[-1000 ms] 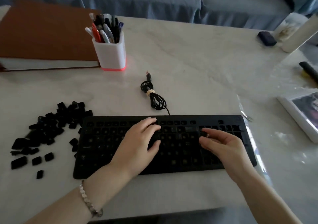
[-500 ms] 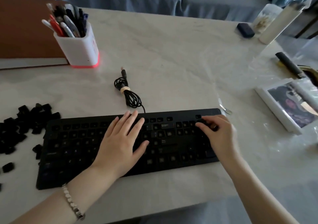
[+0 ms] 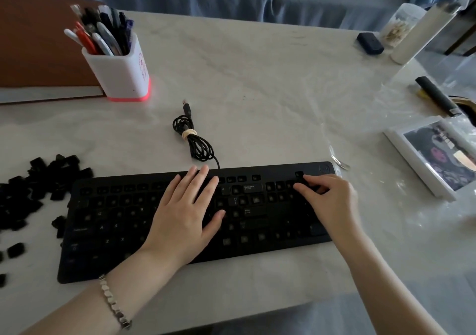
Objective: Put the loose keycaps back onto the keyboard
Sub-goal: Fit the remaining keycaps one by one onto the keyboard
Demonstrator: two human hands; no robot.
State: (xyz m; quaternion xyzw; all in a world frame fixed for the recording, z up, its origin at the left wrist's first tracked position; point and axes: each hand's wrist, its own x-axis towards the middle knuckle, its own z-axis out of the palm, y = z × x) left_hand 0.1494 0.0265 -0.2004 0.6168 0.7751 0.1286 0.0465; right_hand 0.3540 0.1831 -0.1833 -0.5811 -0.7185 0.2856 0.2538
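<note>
Keyboard (image 3: 273, 217): laid flat on the table (image 3: 257, 90) near its front edge, long side running left to right. Many key seats are seen bare, while a few keys, Backspace and Enter among them, are fitted.
Keycaps (image 3: 38, 180): heaped loose on the table just beside the keyboard's left end, with a few strays scattered nearer the front edge.
Left hand (image 3: 184, 213): laid palm down on the middle of the keyboard. The fingers are held straight and slightly spread, reaching the top row, and nothing is gripped.
Right hand (image 3: 332, 200): set over the upper right part of the keyboard, with bent fingers and the fingertips (image 3: 298, 186) lowered among the keys there. Whether a keycap is pinched beneath them cannot be told.
Bracelet (image 3: 113, 303): worn on the left wrist.
Cable (image 3: 195, 141): coiled and tied, lying on the table just behind the keyboard, its plug pointed away.
Pen cup (image 3: 121, 74): stood upright at the far left, filled with pens, touching a brown book (image 3: 36, 51).
Far right: a framed picture (image 3: 438, 157) is laid flat, well apart from the keyboard.
</note>
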